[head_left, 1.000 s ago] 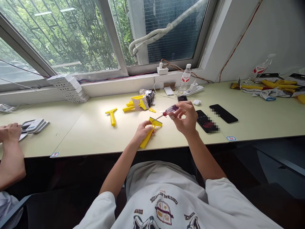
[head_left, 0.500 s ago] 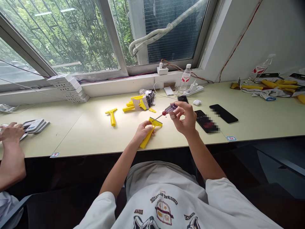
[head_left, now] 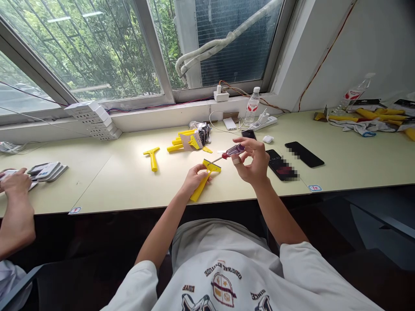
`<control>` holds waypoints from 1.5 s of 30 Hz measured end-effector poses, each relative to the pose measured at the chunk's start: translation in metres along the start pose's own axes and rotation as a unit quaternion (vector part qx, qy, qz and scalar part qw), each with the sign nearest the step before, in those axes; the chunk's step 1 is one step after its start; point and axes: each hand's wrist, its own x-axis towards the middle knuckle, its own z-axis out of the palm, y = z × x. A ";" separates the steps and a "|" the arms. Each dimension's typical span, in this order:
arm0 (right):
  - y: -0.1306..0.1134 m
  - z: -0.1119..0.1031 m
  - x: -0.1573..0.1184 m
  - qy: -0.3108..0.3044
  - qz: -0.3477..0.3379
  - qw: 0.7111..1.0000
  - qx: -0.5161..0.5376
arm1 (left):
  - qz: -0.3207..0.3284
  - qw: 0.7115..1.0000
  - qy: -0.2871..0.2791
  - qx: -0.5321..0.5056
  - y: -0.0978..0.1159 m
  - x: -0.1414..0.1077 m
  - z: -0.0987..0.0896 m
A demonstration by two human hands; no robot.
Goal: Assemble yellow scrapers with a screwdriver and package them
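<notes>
Slightly, the right hand (head_left: 251,162) has drawn up and back, tilting the clear-and-red screwdriver (head_left: 235,150) pinched between its thumb and fingers, while the thin metal shaft (head_left: 217,158) still reaches down to the head of the yellow plastic scraper (head_left: 210,167). That scraper sits gripped in the left hand (head_left: 196,179), its handle angling toward the body; whether its lower end touches the pale surface (head_left: 113,183), I cannot tell. Both forearms angle inward from the body, wrists bent. Beyond lie another yellow scraper (head_left: 152,157), a heap of yellow parts (head_left: 189,142), and 2 dark phones (head_left: 281,165). At far left, a co-worker's hand (head_left: 14,181) rests by stacked packets (head_left: 47,170).
</notes>
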 end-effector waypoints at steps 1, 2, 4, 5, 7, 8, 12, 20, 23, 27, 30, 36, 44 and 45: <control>0.000 0.000 0.000 0.000 0.000 1.000 -0.003 | -0.001 1.000 0.001 -0.001 0.000 0.000 0.000; 0.001 0.000 0.000 0.002 0.001 1.000 -0.004 | -0.002 1.000 0.003 -0.001 0.000 0.000 0.000; 0.004 0.001 -0.001 0.014 0.003 1.000 -0.010 | -0.004 1.000 0.004 0.000 0.000 0.000 0.000; 0.007 0.002 -0.001 0.022 0.004 1.000 -0.014 | -0.004 1.000 0.004 0.001 0.000 0.000 0.000; 0.010 0.003 -0.002 0.035 0.004 0.999 -0.025 | -0.005 1.000 0.004 0.002 0.000 0.000 0.000; 0.011 0.003 -0.002 0.039 0.003 0.999 -0.029 | -0.004 1.000 0.003 0.002 0.000 0.000 0.000; 0.008 0.001 -0.003 0.021 -0.006 0.999 -0.024 | 0.002 1.000 -0.001 0.002 -0.003 0.002 -0.002; 0.009 0.002 -0.003 0.034 -0.013 0.999 0.000 | -0.002 1.000 0.001 0.000 -0.002 0.001 -0.001; 0.010 0.003 -0.003 0.046 -0.010 0.999 0.002 | -0.004 1.000 -0.001 -0.002 0.000 0.000 0.001; 0.007 0.002 -0.003 0.033 -0.016 0.999 -0.001 | -0.005 1.000 -0.001 0.001 0.000 0.000 0.000; 0.005 0.001 -0.003 0.011 -0.013 1.000 0.010 | -0.001 1.000 0.000 0.001 -0.002 0.002 -0.001; 0.007 0.003 -0.003 0.025 0.002 1.000 0.010 | -0.003 1.000 0.001 -0.005 -0.004 0.002 -0.001; 0.008 0.004 -0.004 0.033 0.010 0.999 0.004 | 0.000 1.000 -0.003 -0.001 -0.003 0.002 -0.001; 0.007 0.003 -0.004 0.029 0.009 1.000 0.007 | 0.001 1.000 -0.004 0.000 -0.003 0.002 -0.002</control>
